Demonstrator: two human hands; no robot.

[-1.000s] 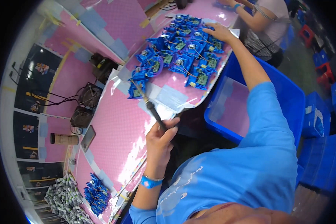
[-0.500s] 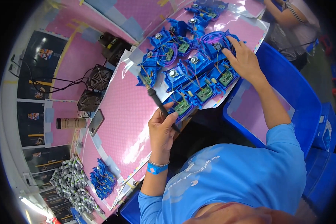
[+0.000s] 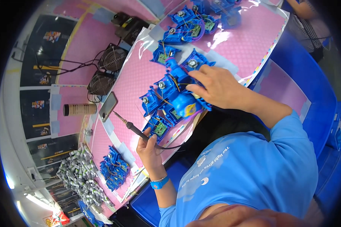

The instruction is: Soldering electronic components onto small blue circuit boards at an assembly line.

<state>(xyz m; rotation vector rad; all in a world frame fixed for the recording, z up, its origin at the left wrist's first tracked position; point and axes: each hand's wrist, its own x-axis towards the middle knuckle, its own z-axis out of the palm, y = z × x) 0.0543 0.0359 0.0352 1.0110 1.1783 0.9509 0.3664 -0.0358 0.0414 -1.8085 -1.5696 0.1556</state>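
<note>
My left hand [image 3: 149, 151] holds a black soldering iron [image 3: 134, 129] between thumb and fingers, its tip pointing up and left beside a phone. The same fingertips lie against the nearest blue plastic housing [image 3: 158, 126], which has a green circuit board and thin wires inside. My right hand [image 3: 221, 89] has its fingers curled over the far right side of a bunch of such housings [image 3: 165, 84], some with a round metal speaker-like part. A rounded blue piece with a yellow mark [image 3: 189, 107] sits under that hand, slightly blurred.
More blue housings [image 3: 195, 28] lie at the back of the pink-covered table [image 3: 250, 41]. Two fans [image 3: 113, 57], a phone [image 3: 108, 106] and a brown cylinder [image 3: 79, 109] are at the left. Grey parts [image 3: 81, 170] and blue parts [image 3: 113, 168] are heaped nearby. A blue tub [image 3: 310, 87] stands right.
The nearer bunch of housings has slid left and away from the back group, with my right hand on it. My left hand and the soldering iron have shifted left and down.
</note>
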